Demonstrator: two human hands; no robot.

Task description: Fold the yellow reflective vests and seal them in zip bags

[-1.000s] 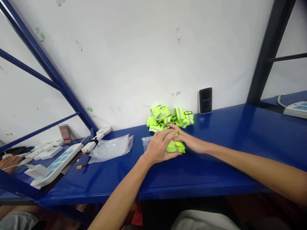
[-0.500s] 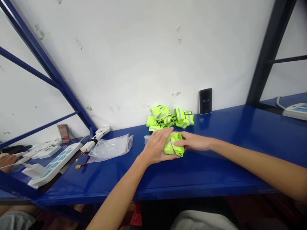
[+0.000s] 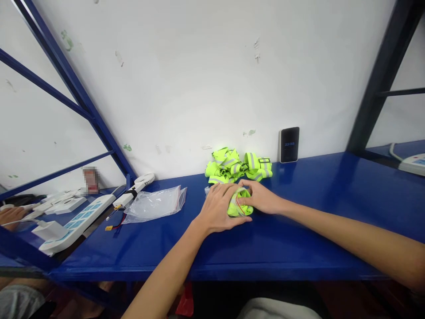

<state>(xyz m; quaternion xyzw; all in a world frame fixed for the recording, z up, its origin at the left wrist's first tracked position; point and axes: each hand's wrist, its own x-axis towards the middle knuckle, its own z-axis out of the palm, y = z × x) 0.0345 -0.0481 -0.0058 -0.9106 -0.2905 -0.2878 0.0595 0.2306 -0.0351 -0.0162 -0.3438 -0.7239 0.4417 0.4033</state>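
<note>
A rolled bundle of neon yellow-green reflective straps (image 3: 244, 204) sits inside a clear plastic bag with a red line near its mouth. My left hand (image 3: 217, 208) is wrapped round the bag from the left, its thumb along the near side. From the right, my right hand (image 3: 260, 197) grips the bundle at the bag's mouth, thumb pressed on the front and fingers behind. Part of the bag shows beyond my left fingers; the rest is hidden. Just behind my hands lies a loose pile of the same reflective straps (image 3: 226, 164), with a black buckle (image 3: 264, 161) on its right.
Flat clear plastic bags (image 3: 154, 204) lie on the blue table (image 3: 282, 248) at left, beside a white handheld fan (image 3: 144, 179) and a small wired battery (image 3: 116, 219). Further left are a power strip (image 3: 81, 223) and another person's hand (image 3: 13, 216). A black-screened device (image 3: 289, 145) leans against the wall.
The strap bundle looks pushed deeper into the bag, and my right fingers have curled more closely over its open end. The view has shifted slightly.
</note>
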